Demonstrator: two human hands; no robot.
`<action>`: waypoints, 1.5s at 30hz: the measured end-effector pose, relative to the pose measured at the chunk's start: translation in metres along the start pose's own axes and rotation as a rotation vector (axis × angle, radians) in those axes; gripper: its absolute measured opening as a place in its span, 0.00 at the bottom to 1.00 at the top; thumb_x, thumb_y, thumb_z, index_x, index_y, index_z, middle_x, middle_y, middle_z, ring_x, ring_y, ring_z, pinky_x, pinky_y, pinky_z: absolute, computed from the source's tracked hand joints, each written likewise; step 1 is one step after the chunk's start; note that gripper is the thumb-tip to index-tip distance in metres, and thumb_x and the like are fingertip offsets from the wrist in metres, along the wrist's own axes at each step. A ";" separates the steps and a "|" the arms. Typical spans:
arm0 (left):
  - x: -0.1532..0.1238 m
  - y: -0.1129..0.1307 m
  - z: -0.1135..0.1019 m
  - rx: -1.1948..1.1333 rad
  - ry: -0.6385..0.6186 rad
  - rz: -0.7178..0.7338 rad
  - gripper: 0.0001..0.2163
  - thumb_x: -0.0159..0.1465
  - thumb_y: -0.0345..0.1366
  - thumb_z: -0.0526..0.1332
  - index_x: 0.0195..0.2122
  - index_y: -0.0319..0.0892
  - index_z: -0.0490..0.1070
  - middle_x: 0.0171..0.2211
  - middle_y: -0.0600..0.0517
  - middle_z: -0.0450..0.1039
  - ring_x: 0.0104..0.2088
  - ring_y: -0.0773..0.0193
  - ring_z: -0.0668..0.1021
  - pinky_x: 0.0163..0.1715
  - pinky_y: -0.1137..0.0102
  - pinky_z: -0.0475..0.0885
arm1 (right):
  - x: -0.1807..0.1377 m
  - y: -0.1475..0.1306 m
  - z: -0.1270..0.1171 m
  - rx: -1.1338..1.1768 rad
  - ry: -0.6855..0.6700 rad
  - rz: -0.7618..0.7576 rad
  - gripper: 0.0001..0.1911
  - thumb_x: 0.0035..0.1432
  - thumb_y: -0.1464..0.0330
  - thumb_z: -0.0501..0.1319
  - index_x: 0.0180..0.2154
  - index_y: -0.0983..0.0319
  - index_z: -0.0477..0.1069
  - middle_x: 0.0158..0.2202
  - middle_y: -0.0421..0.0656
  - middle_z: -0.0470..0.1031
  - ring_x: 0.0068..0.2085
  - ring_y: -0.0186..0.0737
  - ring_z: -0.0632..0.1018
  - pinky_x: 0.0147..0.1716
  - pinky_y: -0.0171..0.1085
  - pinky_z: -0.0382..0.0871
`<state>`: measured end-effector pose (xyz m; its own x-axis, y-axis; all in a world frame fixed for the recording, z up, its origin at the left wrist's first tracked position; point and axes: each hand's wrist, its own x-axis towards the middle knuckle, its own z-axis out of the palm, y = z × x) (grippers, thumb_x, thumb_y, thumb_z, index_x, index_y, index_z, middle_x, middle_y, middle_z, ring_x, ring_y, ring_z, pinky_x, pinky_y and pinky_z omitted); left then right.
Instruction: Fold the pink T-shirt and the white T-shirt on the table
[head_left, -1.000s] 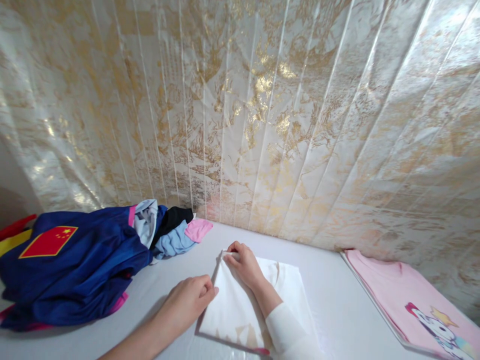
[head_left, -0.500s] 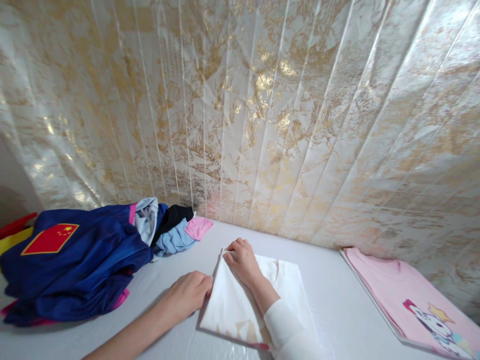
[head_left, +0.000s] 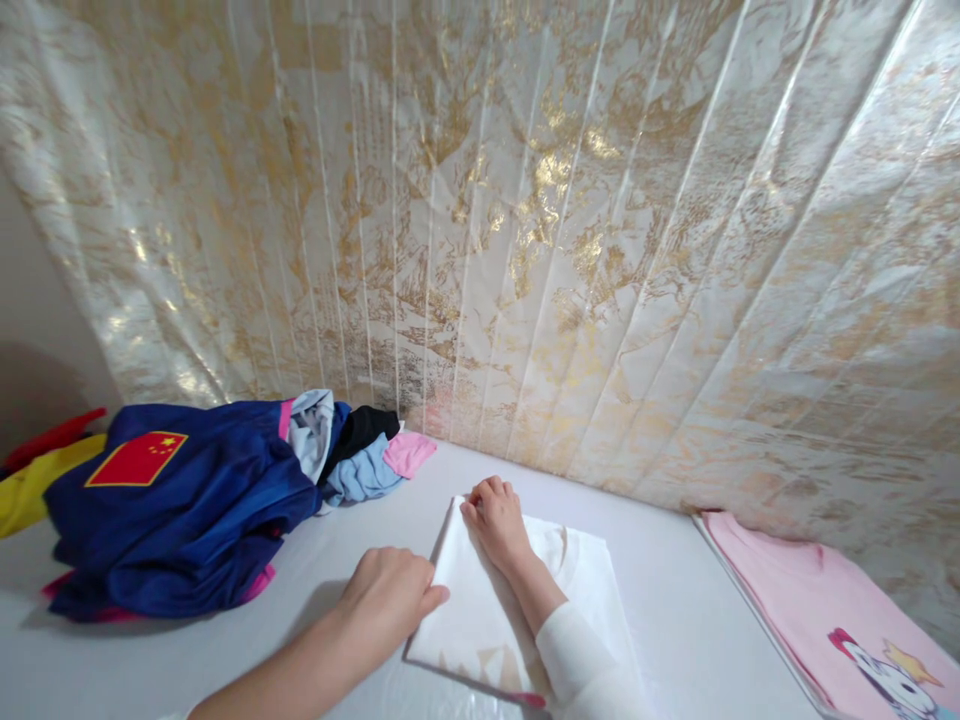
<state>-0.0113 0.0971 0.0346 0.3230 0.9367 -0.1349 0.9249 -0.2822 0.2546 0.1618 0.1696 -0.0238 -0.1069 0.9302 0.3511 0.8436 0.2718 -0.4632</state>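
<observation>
A folded white T-shirt (head_left: 465, 620) lies in front of me, a tan and red print showing near its front edge and the neckline toward the right. My left hand (head_left: 391, 588) is closed at the shirt's left edge, thumb over the cloth and the other fingers curled out of sight. At the far left corner, my right hand (head_left: 496, 518) bends its fingers down and pinches the fabric, its forearm in a white sleeve crossing the shirt.
To the left is a heap of clothes with a navy garment (head_left: 202, 500) bearing a red flag patch; yellow, black, light blue and pink pieces stick out. A folded pink T-shirt (head_left: 817, 590) lies at right. Behind the white surface (head_left: 675, 620) rises a gold-patterned wall covering (head_left: 480, 250).
My left hand has shifted slightly, and its thumb now shows over the shirt's edge. The right hand keeps its place at the far corner. The whole view has moved a little.
</observation>
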 end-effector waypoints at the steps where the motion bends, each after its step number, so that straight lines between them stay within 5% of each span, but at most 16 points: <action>1: 0.000 0.002 0.001 0.044 0.020 0.008 0.08 0.60 0.39 0.59 0.31 0.41 0.75 0.29 0.43 0.77 0.36 0.47 0.78 0.36 0.62 0.68 | -0.001 0.000 0.000 0.001 0.003 0.001 0.02 0.59 0.70 0.60 0.35 0.60 0.72 0.39 0.46 0.72 0.42 0.45 0.68 0.44 0.41 0.60; 5: 0.006 0.004 0.020 0.084 0.231 0.246 0.20 0.60 0.33 0.59 0.55 0.40 0.67 0.55 0.39 0.69 0.55 0.47 0.71 0.52 0.57 0.64 | -0.002 0.000 0.002 0.022 0.016 -0.001 0.03 0.58 0.71 0.59 0.34 0.60 0.72 0.39 0.46 0.73 0.42 0.46 0.69 0.44 0.42 0.61; 9: 0.013 0.006 0.041 0.008 0.171 0.413 0.28 0.65 0.40 0.54 0.65 0.36 0.55 0.67 0.39 0.49 0.66 0.49 0.54 0.63 0.54 0.51 | 0.006 0.005 0.001 0.058 0.031 0.006 0.04 0.57 0.72 0.59 0.33 0.60 0.72 0.37 0.45 0.75 0.40 0.43 0.72 0.43 0.40 0.64; 13: 0.010 0.006 0.041 0.004 0.058 0.385 0.30 0.67 0.45 0.52 0.66 0.34 0.53 0.68 0.39 0.41 0.68 0.48 0.47 0.64 0.52 0.48 | 0.006 0.018 -0.027 0.088 0.051 0.000 0.09 0.59 0.70 0.55 0.38 0.61 0.73 0.38 0.44 0.78 0.41 0.41 0.77 0.43 0.39 0.67; 17: 0.012 0.010 0.036 0.016 0.121 0.373 0.28 0.66 0.42 0.53 0.65 0.34 0.55 0.67 0.39 0.45 0.67 0.48 0.51 0.63 0.53 0.52 | -0.040 0.038 -0.060 0.039 0.081 -0.039 0.17 0.62 0.69 0.50 0.50 0.60 0.69 0.53 0.48 0.74 0.56 0.46 0.72 0.53 0.46 0.64; 20: 0.025 0.021 0.041 0.036 0.220 0.353 0.27 0.66 0.39 0.53 0.64 0.31 0.56 0.67 0.38 0.47 0.66 0.50 0.53 0.64 0.55 0.53 | -0.088 0.052 -0.063 -0.211 0.116 -0.082 0.22 0.64 0.66 0.49 0.57 0.63 0.65 0.62 0.52 0.65 0.64 0.48 0.63 0.58 0.49 0.60; 24: 0.041 0.037 0.053 0.055 0.249 0.350 0.29 0.67 0.43 0.52 0.64 0.28 0.55 0.66 0.35 0.48 0.66 0.48 0.53 0.64 0.55 0.54 | -0.123 0.057 -0.056 -0.440 0.030 0.053 0.33 0.63 0.55 0.51 0.62 0.70 0.59 0.66 0.56 0.53 0.66 0.54 0.56 0.61 0.52 0.57; 31: 0.048 0.039 0.062 0.129 0.284 0.369 0.31 0.68 0.48 0.51 0.64 0.29 0.56 0.66 0.34 0.47 0.66 0.47 0.52 0.63 0.53 0.54 | -0.116 0.040 -0.067 -0.474 -0.130 0.245 0.37 0.64 0.51 0.48 0.65 0.70 0.54 0.68 0.54 0.45 0.68 0.54 0.48 0.64 0.51 0.49; 39: 0.043 0.022 0.063 0.089 0.351 0.384 0.28 0.70 0.44 0.48 0.66 0.32 0.52 0.66 0.38 0.50 0.66 0.51 0.56 0.62 0.56 0.56 | -0.115 0.040 -0.070 -0.503 -0.087 0.306 0.35 0.65 0.55 0.49 0.64 0.72 0.54 0.66 0.57 0.51 0.67 0.53 0.54 0.63 0.48 0.53; 45: 0.026 0.045 0.072 0.103 0.379 0.365 0.26 0.68 0.40 0.50 0.63 0.30 0.58 0.66 0.37 0.49 0.66 0.50 0.53 0.63 0.57 0.55 | -0.121 0.017 -0.048 -0.551 -0.025 0.215 0.37 0.65 0.53 0.47 0.63 0.76 0.56 0.66 0.59 0.51 0.66 0.55 0.55 0.62 0.49 0.54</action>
<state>0.0528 0.0939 -0.0264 0.5500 0.7775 0.3050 0.7870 -0.6047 0.1224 0.2147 0.0501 -0.0348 0.0904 0.9574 0.2741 0.9959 -0.0859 -0.0284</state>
